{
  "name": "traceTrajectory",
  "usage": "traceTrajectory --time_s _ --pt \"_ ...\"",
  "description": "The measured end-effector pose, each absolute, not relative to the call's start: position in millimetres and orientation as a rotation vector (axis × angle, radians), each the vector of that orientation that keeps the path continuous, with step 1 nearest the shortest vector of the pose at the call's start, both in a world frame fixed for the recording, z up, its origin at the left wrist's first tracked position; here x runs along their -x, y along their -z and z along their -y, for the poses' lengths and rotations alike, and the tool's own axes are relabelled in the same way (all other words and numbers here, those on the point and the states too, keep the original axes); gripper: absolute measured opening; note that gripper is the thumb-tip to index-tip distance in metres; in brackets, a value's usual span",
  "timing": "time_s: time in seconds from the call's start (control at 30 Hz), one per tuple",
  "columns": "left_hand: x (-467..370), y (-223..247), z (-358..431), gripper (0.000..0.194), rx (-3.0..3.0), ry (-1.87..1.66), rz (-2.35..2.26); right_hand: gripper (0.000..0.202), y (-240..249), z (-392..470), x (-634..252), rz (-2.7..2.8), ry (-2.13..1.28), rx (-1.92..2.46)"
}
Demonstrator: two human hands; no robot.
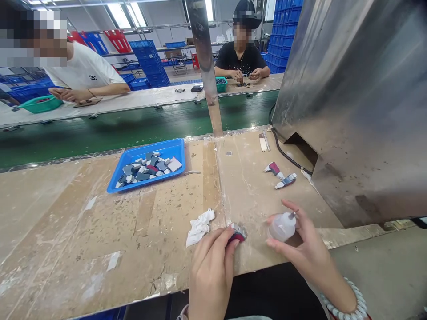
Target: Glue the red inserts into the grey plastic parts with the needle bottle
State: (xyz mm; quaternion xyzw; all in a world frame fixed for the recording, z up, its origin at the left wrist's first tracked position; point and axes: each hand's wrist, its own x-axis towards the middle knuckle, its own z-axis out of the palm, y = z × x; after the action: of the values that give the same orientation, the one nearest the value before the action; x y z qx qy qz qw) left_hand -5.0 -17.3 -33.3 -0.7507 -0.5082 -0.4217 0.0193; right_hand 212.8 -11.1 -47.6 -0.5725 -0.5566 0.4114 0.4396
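At the table's front edge, my left hand (213, 262) pinches a small red and grey piece (237, 234) between thumb and fingers. My right hand (305, 242), to its right, holds a translucent white bottle (283, 226) with a thin metal tip, tilted toward the right. Just left of the held piece lies a crumpled white cloth (200, 227). Beyond my right hand, a red and white piece (274, 169) and a blue-grey piece (286, 181) rest on the table.
A blue tray (180, 155) of small grey, white and red pieces stands at centre left. A metal housing (363, 111) rises on the right, with a black cable beside it. Behind a green conveyor (133, 122) and a metal post (207, 66), two people work with their hands.
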Motion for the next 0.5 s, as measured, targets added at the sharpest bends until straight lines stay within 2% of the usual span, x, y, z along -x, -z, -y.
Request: traceTrajectory --time_s 0.13,0.37,0.5 --pt "5.8 36.4 16.6 0.011 2.35 1.35 1.507 0.052 47.2 20.4 -203.0 1.117 -1.093 1.214" --pt "16.6 44.8 26.5 0.04 2.476 1.344 1.4 0.042 45.4 9.9 -199.3 0.917 -0.894 1.153" --pt "15.9 42.2 29.8 0.039 2.487 1.377 1.394 0.026 43.8 3.0 -199.8 0.905 -1.094 1.0"
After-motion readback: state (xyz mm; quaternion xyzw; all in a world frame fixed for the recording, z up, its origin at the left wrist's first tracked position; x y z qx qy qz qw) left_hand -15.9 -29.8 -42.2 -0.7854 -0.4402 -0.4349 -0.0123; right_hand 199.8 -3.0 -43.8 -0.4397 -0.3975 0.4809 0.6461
